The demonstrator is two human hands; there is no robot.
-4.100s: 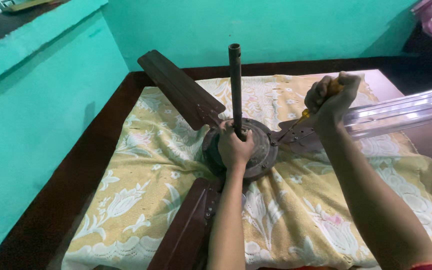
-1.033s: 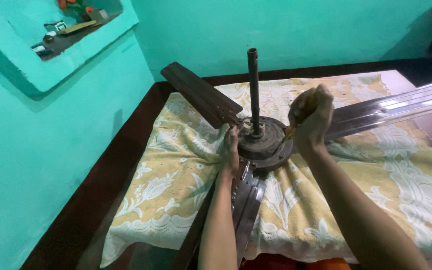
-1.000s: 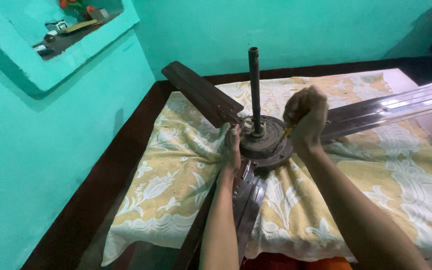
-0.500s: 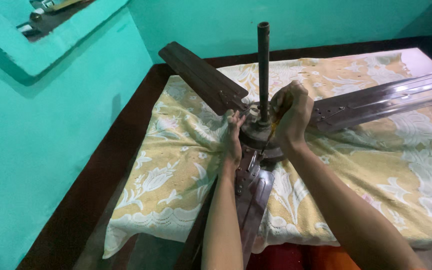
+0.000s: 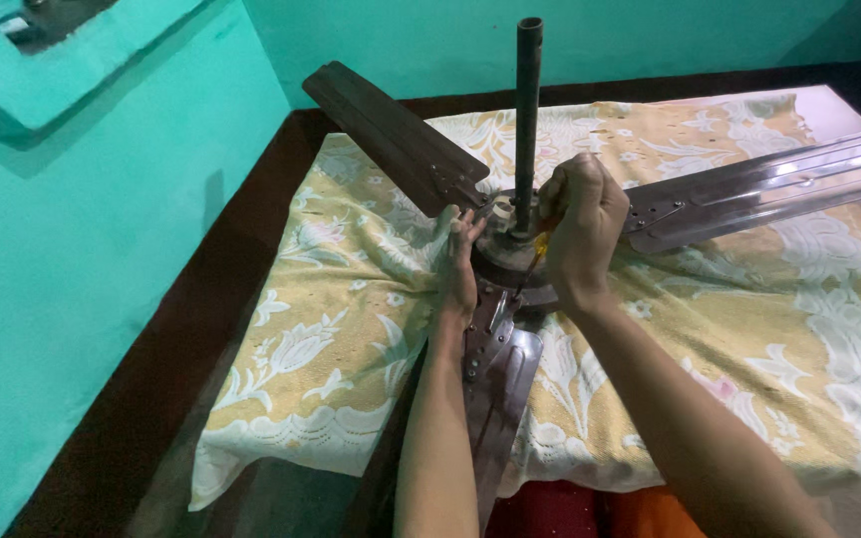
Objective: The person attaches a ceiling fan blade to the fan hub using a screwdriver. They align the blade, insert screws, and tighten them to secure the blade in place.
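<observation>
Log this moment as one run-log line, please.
left hand: steadies brown ceiling fan motor hub | right hand: grips orange-handled screwdriver | floral yellow cloth underneath

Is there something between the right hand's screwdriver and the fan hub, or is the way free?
Nothing visible blocks it. The right hand holds the screwdriver tip-down right at the hub, beside the rod. The left hand rests on the hub's other side, clear of the tool.

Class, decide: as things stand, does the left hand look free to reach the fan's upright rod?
Probably yes. The left hand rests on the fan hub's edge, and the upright rod rises just beside it, with nothing in between.
</observation>
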